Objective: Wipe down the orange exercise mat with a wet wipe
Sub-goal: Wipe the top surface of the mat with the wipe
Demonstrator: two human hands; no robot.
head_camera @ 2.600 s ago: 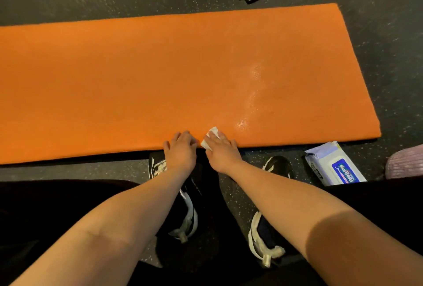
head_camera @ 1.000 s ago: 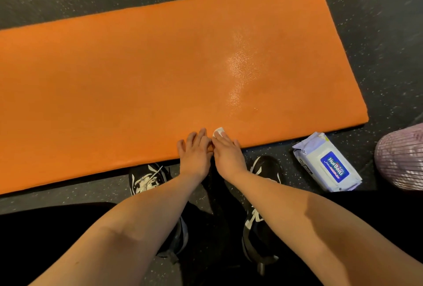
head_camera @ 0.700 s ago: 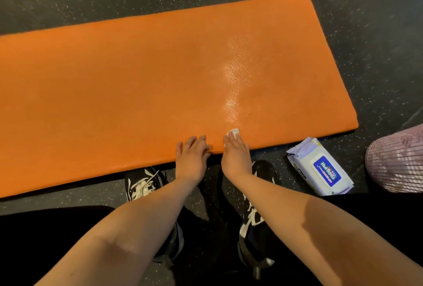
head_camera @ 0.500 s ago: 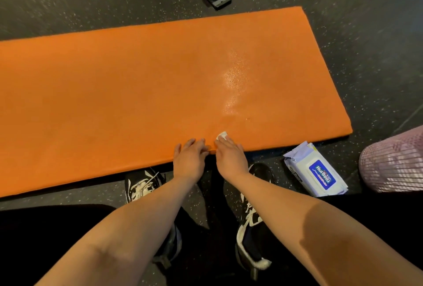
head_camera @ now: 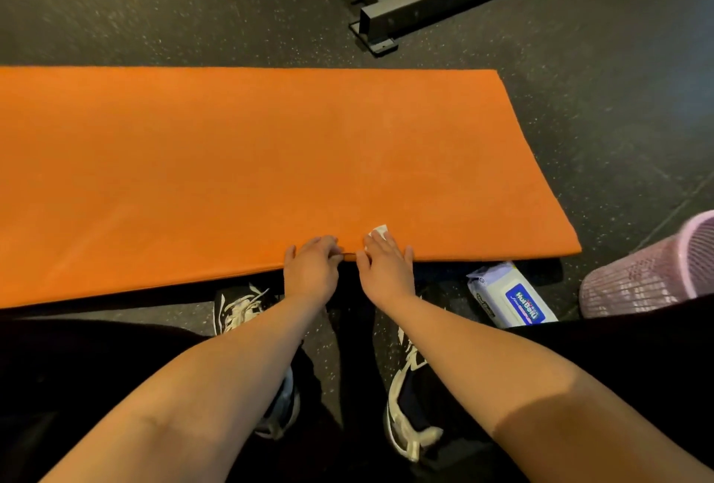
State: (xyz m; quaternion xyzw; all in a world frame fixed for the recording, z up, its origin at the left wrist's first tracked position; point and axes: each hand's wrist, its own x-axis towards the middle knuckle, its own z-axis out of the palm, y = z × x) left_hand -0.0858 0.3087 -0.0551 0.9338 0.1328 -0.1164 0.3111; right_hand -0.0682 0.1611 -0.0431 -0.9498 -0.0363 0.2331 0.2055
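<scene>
Orange mat [head_camera: 232, 165] spread over dark speckled floor [head_camera: 116, 11], from 9 o'clock through the centre to 3 o'clock: plain, matte, even in colour, finely grained, with a thick squared edge and a dark shadow below its near side. Left hand [head_camera: 311, 270] just below centre at that near edge, fingers bent over it, thumb against the edge's side, pinching the mat. Wet wipe [head_camera: 379, 231], small, white and folded, on the mat at 12 o'clock of the right hand [head_camera: 386, 270], peeping from under its fingertips. That hand close beside the left without touching it, fingers nearly straight, pressing the wipe down. Pack of wipes [head_camera: 510, 299] at 4 o'clock on the floor, just beside the mat's near edge. Pink mesh basket [head_camera: 653, 270] further right, at the picture's border.
</scene>
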